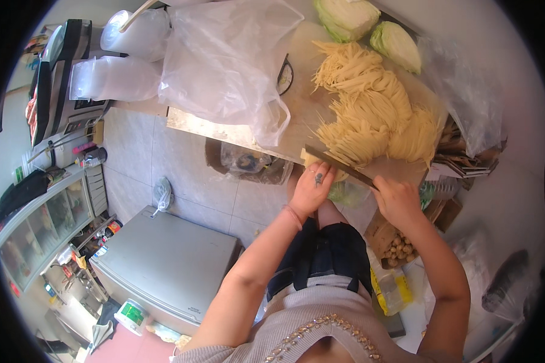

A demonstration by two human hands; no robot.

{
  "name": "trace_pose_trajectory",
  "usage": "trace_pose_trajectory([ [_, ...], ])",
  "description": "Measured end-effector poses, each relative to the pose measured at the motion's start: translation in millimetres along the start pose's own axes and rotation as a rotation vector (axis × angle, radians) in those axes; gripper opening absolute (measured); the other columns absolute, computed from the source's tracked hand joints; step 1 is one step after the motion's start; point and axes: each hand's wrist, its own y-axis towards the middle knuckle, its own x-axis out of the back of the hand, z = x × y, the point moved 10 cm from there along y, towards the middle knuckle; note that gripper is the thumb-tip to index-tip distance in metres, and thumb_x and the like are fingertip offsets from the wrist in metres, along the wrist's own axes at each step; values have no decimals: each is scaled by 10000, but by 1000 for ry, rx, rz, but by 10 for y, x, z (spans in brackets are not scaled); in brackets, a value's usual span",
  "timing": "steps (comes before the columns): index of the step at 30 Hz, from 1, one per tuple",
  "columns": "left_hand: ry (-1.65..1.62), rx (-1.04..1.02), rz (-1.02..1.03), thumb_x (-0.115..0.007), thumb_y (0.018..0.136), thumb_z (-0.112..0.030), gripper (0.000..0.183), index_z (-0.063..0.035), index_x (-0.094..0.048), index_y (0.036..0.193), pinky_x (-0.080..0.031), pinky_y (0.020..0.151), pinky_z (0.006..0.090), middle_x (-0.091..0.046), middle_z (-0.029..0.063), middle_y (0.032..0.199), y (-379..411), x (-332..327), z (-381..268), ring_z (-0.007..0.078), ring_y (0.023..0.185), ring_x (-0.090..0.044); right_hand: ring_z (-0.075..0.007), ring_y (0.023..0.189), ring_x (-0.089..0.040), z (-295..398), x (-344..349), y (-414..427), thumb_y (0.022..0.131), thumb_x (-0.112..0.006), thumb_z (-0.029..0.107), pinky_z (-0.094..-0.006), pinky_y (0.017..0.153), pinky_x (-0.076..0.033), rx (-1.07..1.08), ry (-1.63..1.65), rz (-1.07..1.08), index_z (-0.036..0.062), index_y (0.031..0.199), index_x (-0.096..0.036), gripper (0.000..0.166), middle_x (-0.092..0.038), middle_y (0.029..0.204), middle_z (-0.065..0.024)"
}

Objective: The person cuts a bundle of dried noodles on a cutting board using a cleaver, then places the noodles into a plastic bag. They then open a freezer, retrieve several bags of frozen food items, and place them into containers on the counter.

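My right hand (398, 203) grips the handle of a kitchen knife (338, 164), whose blade runs up and to the left. Close beside the blade, my left hand (313, 188) presses its fingers on a pale yellow stack of food (309, 159) at the worktop's near edge. The stack is mostly hidden by the hand and the blade. Beyond the knife lies a large heap of thin yellow strips (368, 113), like noodles or shredded tofu skin. Two cut pieces of cabbage, one larger (347, 18) and one smaller (396, 46), sit behind the heap.
A translucent plastic bag (227, 68) covers the worktop's (299, 109) left part, beside stacked plastic containers (118, 77). Below the worktop stands an open box (281, 172). A box of small potato-like items (397, 252) is low at right. A grey fridge or freezer (168, 263) stands behind left.
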Motion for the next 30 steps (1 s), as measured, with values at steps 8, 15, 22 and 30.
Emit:
trace_pose_trajectory([
  [8, -3, 22, -78, -598, 742, -46, 208, -9, -619, 947, -507, 800, 394, -568, 139, 988, 114, 86, 15, 311, 926, -575, -359, 649, -652, 7, -346, 233, 837, -587, 155, -475, 567, -474, -32, -99, 95, 102, 929, -557, 110, -631, 690, -112],
  [15, -17, 12, -141, -605, 746, -33, 210, -11, -624, 954, -511, 800, 400, -580, 133, 990, 142, 155, -13, 313, 922, -576, -366, 681, -647, -67, -422, 287, 850, -616, 150, -487, 591, -472, -24, 40, -3, 99, 951, -537, 138, -646, 743, -118],
  [22, 0, 22, -100, -614, 751, -37, 269, 7, -630, 1016, -512, 851, 402, -591, 155, 1074, 79, 66, 28, 320, 990, -586, -354, 633, -653, 29, -379, 275, 850, -590, 161, -480, 573, -483, -50, -120, 129, 114, 956, -566, 118, -648, 701, -109],
  [30, 6, 45, -124, -610, 748, -28, 276, 6, -627, 1022, -517, 852, 389, -599, 149, 1056, 19, 101, 33, 318, 1010, -593, -353, 634, -650, 65, -196, 207, 887, -594, 198, -480, 568, -483, 9, 37, 10, 99, 927, -556, 113, -643, 686, -111],
])
